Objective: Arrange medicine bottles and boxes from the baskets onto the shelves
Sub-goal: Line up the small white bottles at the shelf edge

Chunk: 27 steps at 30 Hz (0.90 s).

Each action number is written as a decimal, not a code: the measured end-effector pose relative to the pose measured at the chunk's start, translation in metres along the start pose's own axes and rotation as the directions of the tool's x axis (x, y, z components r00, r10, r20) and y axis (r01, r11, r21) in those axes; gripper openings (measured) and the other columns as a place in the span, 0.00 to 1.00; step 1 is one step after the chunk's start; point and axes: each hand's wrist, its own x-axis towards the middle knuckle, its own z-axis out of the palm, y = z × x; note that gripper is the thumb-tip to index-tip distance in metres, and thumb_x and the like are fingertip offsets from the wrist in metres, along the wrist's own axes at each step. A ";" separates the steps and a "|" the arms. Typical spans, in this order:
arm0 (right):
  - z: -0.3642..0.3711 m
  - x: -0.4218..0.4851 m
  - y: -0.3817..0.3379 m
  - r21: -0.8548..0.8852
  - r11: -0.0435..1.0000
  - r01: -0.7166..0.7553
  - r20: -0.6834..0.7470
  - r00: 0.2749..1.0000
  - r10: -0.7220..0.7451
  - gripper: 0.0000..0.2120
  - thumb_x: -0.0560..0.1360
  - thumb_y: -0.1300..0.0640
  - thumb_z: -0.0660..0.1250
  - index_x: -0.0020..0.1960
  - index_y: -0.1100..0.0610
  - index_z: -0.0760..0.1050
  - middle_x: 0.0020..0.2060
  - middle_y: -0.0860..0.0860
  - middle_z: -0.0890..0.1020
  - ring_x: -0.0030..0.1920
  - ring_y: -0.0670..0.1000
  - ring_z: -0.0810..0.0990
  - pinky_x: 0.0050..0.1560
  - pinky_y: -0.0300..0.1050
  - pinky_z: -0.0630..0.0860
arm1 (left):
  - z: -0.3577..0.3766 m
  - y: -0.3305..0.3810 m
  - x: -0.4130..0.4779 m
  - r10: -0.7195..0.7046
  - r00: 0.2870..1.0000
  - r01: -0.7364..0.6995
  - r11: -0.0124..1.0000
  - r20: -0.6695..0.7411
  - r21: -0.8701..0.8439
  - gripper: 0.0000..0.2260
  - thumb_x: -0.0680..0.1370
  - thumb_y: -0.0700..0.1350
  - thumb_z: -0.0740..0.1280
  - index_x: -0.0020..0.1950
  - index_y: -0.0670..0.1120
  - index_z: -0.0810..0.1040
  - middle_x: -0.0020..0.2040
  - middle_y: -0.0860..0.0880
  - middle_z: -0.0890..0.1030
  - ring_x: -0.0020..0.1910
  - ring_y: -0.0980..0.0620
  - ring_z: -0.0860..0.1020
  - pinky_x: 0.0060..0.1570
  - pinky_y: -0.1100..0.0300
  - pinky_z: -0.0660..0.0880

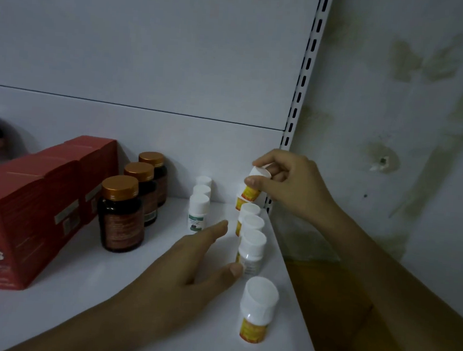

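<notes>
Bottle with a white cap and yellow label [251, 194] hangs tilted over the back right corner of the shelf [103, 312], pinched between the thumb and curled fingers of the right hand [293, 188]. Below it, a row of like bottles [251, 249] runs along the shelf's right edge toward the front. The left hand [190, 266] lies open with fingers straight, its thumb touching one bottle of that row. Further left stand three green-labelled white bottles [198, 211], then three brown gold-capped bottles [122, 213], then red boxes [27, 214] near the left edge.
</notes>
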 end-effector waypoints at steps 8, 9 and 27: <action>0.017 0.005 0.019 -0.084 0.996 -0.035 0.140 0.989 0.047 0.13 0.70 0.50 0.74 0.53 0.52 0.79 0.39 0.46 0.79 0.39 0.46 0.78 0.43 0.44 0.79 | -0.001 -0.004 0.002 -0.014 0.999 0.013 0.999 0.032 0.039 0.29 0.60 0.74 0.53 0.61 0.74 0.58 0.59 0.77 0.60 0.58 0.77 0.62 0.49 0.80 0.65; 0.019 0.006 0.021 -0.087 0.995 -0.042 0.162 0.985 0.055 0.13 0.71 0.49 0.74 0.53 0.52 0.80 0.41 0.48 0.81 0.41 0.48 0.79 0.43 0.46 0.80 | 0.000 -0.006 0.003 -0.001 1.000 0.000 0.999 0.028 0.032 0.29 0.61 0.75 0.53 0.62 0.74 0.59 0.60 0.77 0.62 0.60 0.77 0.63 0.51 0.80 0.64; 0.027 0.049 -0.002 -0.636 0.770 -0.054 0.125 0.977 0.172 0.15 0.69 0.48 0.73 0.45 0.60 0.78 0.40 0.54 0.83 0.40 0.53 0.80 0.34 0.42 0.71 | -0.004 0.001 0.006 0.095 0.963 -0.165 0.947 -0.252 -0.276 0.17 0.75 0.58 0.64 0.63 0.60 0.70 0.49 0.59 0.81 0.50 0.59 0.78 0.47 0.64 0.77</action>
